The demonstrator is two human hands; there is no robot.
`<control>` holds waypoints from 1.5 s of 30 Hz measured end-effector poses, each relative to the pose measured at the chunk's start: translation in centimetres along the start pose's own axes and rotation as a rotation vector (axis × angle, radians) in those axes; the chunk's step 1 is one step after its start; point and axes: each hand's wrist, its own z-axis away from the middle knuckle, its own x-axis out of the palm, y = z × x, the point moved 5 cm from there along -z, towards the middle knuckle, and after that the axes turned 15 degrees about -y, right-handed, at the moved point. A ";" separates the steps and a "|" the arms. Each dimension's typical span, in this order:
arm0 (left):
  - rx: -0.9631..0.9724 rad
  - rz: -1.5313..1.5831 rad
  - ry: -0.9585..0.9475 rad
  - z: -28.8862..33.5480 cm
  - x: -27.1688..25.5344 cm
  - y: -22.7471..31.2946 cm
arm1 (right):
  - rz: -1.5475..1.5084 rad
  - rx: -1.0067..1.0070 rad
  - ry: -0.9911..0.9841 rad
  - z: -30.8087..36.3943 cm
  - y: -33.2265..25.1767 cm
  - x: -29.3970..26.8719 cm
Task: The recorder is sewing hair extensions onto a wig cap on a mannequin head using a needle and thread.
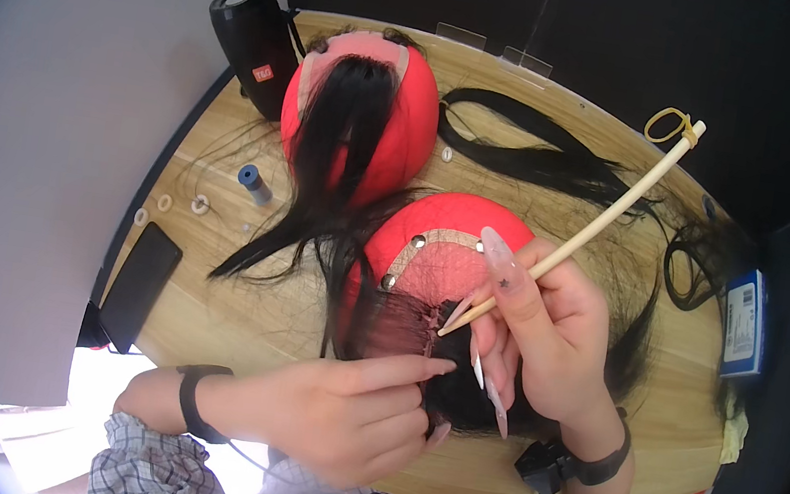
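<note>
A person in plaid sleeves works dark hair (470, 399) on a red, rounded head form (480, 216) at a wood-grain table (675, 413). The right hand (549, 334) grips a pale wooden stick (611, 217), its lower tip meeting the hair on the form's near side and a yellowish band (669, 127) looped at its upper end. The left hand (361, 414) reaches in from the other side, index fingertip against the hair; whether thumb and fingers pinch any strands, I cannot tell from here.

Behind stands a second red form (416, 134), draped with long black hair. Just beside it, a black cylindrical speaker (250, 40) carries a small orange-red label with pale lettering. At the table's right edge, a blue-and-white box (745, 322) bears print on its pale panel, too small and skewed for me to read.

Hands and hair hide much of the nearer form's lower half, and the stick's working point is too fine to make out. Dark straps ring both wrists; the sleeves are cut off along the lower edge. A dark, flat phone-like slab (140, 284) lies at left, its surface blank.
</note>
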 end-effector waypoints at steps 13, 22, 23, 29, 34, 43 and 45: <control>0.027 0.796 0.338 0.4 0.9 -1.1 | 0.113 -0.017 0.033 0.1 -0.1 -0.1; 0.016 0.888 0.302 0.5 1.3 -1.3 | 0.305 -0.078 0.055 0.4 0.1 -0.2; 0.006 0.897 0.302 0.5 1.4 -1.3 | 0.332 -0.082 0.058 0.4 0.0 -0.1; -0.004 0.925 0.322 0.6 1.4 -1.3 | 0.395 -0.121 0.060 0.4 -0.1 0.0; 0.002 0.938 0.317 0.5 1.4 -1.4 | 0.418 -0.137 0.083 0.5 0.0 0.0; -0.009 0.918 0.311 0.5 1.4 -1.3 | 0.361 -0.154 0.083 0.6 0.1 0.0; -0.012 0.912 0.316 0.5 1.3 -1.4 | 0.286 -0.130 0.084 0.6 0.4 -0.1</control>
